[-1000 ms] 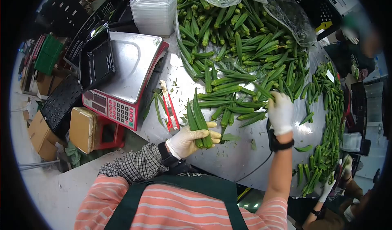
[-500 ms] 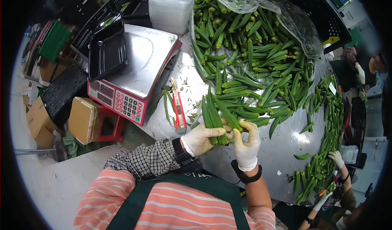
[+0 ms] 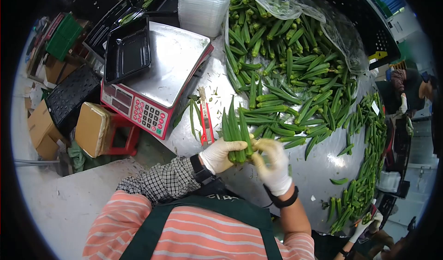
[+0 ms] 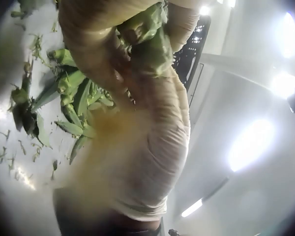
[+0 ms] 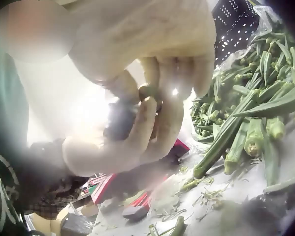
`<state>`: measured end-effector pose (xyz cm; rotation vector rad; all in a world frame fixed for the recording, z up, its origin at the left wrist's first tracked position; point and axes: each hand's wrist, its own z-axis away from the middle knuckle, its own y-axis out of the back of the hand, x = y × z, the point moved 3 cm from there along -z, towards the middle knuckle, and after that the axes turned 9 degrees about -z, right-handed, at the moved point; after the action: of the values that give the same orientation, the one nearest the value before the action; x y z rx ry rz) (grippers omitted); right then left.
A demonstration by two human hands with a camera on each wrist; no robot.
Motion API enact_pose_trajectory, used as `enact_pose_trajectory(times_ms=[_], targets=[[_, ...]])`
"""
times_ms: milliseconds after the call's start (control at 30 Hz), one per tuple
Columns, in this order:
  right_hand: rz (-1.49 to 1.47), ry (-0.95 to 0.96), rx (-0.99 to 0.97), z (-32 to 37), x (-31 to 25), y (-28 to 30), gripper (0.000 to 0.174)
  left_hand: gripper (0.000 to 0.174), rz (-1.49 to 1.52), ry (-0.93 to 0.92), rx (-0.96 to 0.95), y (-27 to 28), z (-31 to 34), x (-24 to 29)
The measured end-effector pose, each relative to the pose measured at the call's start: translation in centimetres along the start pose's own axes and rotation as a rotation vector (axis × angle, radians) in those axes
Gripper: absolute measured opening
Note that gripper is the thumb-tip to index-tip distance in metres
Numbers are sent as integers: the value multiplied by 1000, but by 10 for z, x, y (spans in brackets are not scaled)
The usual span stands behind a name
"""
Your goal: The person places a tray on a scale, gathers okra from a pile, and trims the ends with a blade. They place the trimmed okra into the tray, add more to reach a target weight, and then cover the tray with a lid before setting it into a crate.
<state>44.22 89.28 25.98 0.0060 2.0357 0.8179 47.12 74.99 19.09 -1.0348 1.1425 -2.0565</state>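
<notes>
In the head view, my gloved left hand [image 3: 220, 155] grips a small bunch of okra pods [image 3: 236, 133], thumb across the front, tips pointing away from me. The cut stem ends [image 4: 152, 51] show between the fingers in the left wrist view. Right beside the bunch, my gloved right hand [image 3: 273, 165] is blurred, with bent fingers at the stem end of the nearest pod. I cannot tell whether it pinches that pod. In the right wrist view, fingers of both hands overlap. A big heap of loose okra [image 3: 295, 80] lies beyond the hands, partly under clear plastic.
A red-edged scale [image 3: 159, 71] with a black tray [image 3: 128, 50] stands to the left. Nearby lies a red cutter knife [image 3: 206, 121]. Clear containers [image 3: 203, 8] are stacked behind. More okra [image 3: 369, 158] lines the table's right side, where other people's gloved hands [image 3: 376, 221] work.
My right hand has brought a pod from the heap to the bunch in my left hand, which has grown by that pod. The head view has shifted slightly.
</notes>
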Motion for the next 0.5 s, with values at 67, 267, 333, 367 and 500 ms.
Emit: enact_pose_trajectory(times_ms=[67,267,333,367,500], targets=[[226,-17,78,-18,27,19,29,43,-43,33,37,-1,8,12],[690,-86,-233,-56,101,27,29,53,-112,67,-37,-1,21,22],[635,-162,-161,-47,93,45,19,54,-115,68,-36,2,22,23],[593,-153,-55,-38,85,57,20,54,-116,72,-39,3,23,22],[-439,-699,238,-4,53,54,21,56,-121,87,-67,3,19,15]])
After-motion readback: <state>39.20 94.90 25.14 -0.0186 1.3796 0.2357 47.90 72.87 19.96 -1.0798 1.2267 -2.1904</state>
